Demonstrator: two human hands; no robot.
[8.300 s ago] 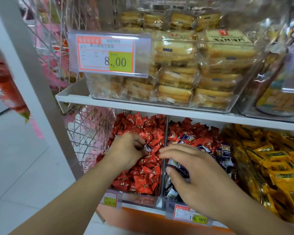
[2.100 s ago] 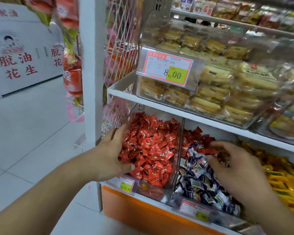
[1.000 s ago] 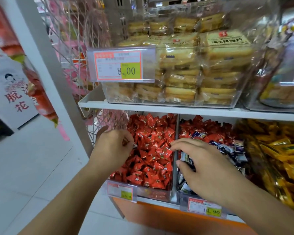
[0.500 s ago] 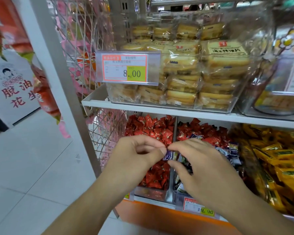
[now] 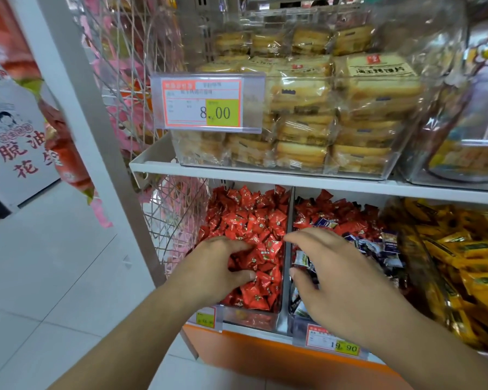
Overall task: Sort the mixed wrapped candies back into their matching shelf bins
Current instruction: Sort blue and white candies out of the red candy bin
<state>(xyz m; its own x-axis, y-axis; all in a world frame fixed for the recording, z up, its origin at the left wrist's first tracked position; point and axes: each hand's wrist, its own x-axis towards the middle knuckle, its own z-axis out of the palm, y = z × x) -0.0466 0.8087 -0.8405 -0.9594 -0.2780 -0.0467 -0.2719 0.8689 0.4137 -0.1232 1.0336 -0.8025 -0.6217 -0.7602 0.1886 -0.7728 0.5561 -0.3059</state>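
The left clear bin holds red wrapped candies. My left hand is dug into this pile, fingers and thumb curled round a clump of red candies. The middle bin holds dark blue and white wrapped candies, with red candies heaped at its back. My right hand hovers over the front of the middle bin with its fingers spread and arched. I see nothing plainly pinched in it. A pale wrapped candy lies just under its index finger.
A bin of yellow wrapped candies stands to the right. The white shelf above carries a clear box of packed biscuits with an 8.00 price tag. A wire rack flanks the left bin. A 19.90 tag hangs below.
Half a second ago both hands met over the divider, pinching a dark blue candy. Now they are apart: the left is down in the red pile, the right over the middle bin.
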